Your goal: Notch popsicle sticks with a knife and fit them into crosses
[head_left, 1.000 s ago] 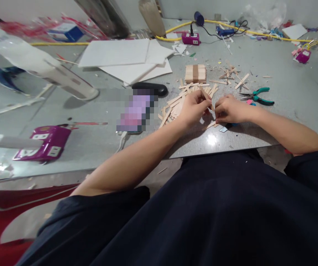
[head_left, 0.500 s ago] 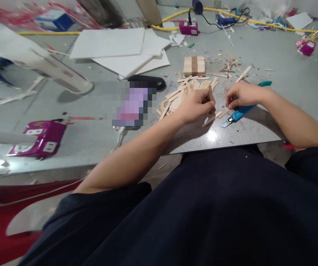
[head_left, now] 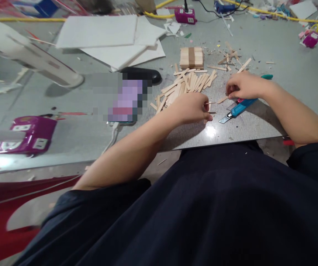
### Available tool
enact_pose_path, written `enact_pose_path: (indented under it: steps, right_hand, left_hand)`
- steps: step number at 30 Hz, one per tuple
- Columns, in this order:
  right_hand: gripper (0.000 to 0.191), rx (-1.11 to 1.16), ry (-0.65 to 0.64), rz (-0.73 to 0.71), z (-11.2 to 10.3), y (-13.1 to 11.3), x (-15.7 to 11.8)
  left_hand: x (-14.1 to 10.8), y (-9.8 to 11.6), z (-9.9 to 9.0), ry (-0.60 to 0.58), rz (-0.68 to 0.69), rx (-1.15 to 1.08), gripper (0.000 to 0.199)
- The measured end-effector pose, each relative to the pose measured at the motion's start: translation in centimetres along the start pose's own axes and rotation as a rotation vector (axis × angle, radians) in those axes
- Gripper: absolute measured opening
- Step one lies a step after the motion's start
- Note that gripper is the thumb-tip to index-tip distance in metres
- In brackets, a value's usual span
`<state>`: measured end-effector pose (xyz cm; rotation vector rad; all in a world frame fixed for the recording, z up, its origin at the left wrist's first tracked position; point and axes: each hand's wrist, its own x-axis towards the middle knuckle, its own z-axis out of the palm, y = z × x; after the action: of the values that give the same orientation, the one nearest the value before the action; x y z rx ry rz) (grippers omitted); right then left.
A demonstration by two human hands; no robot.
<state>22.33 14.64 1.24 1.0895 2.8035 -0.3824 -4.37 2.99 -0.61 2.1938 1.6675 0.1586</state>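
Observation:
My left hand (head_left: 193, 107) is closed on a thin wooden stick (head_left: 211, 103) near the table's front edge, its fingertips pointing right. Behind and left of it lies a loose pile of wooden sticks (head_left: 188, 82). My right hand (head_left: 242, 85) is curled, with the end of another wooden stick (head_left: 222, 100) in its fingertips. Under and beside that hand rests a blue utility knife (head_left: 242, 108), its blade out and pointing left. A banded bundle of sticks (head_left: 191, 58) stands behind the pile.
White boards (head_left: 98, 33) lie at the back left, with a black object (head_left: 155, 77) and a blurred-out phone (head_left: 127, 99) nearer. Purple power blocks (head_left: 30, 133) and a yellow cable (head_left: 280, 15) are on the table. Stick scraps (head_left: 229, 56) lie behind my right hand.
The view has shifted slightly. The stick that stood upright in my left hand is now seen nearly level, and that hand has turned. My right hand stays near the knife.

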Motion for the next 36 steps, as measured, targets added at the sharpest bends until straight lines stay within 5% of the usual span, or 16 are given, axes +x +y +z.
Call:
enact_pose_path:
  steps: [4, 7, 13, 17, 20, 23, 29, 32, 36]
  right_hand:
    - [0.013, -0.070, -0.054, -0.011, 0.2, -0.4, 0.5]
    - [0.012, -0.131, -0.089, 0.020, -0.1, -1.1, 0.4]
    - [0.012, -0.009, -0.139, -0.098, -1.0, -4.9, -1.4]
    - [0.014, -0.050, -0.246, -0.234, -0.1, -8.3, -2.0]
    - [0.018, -0.126, -0.195, -0.218, 0.7, -9.4, -1.6]
    - [0.022, -0.240, -0.107, -0.088, 1.3, -9.0, 0.1]
    - [0.028, -0.268, 0.107, 0.220, 0.8, -6.3, 3.6]
    - [0.029, -0.214, 0.122, 0.226, -0.2, -5.0, 2.8]
    - [0.027, -0.110, 0.102, 0.183, -1.0, -3.0, 0.5]
  left_hand:
    - [-0.2, -0.7, -2.0, -0.071, -0.089, 0.216, 0.014]
    - [-0.3, -1.2, -3.3, -0.109, -0.133, 0.213, 0.019]
    - [0.1, -1.7, -3.5, -0.168, -0.079, 0.147, 0.018]
    - [0.9, -2.8, -3.7, -0.218, -0.029, 0.070, 0.013]
    - [0.7, -3.9, -4.9, -0.163, 0.014, 0.073, 0.016]
    - [-0.2, -5.4, -6.6, -0.106, 0.085, -0.022, 0.025]
    - [-0.2, -8.5, -7.7, -0.268, 0.362, -0.393, 0.089]
    - [0.1, -7.5, -6.8, -0.403, 0.397, -0.412, 0.077]
    - [-0.3, -3.7, -4.8, -0.522, 0.365, -0.327, 0.037]
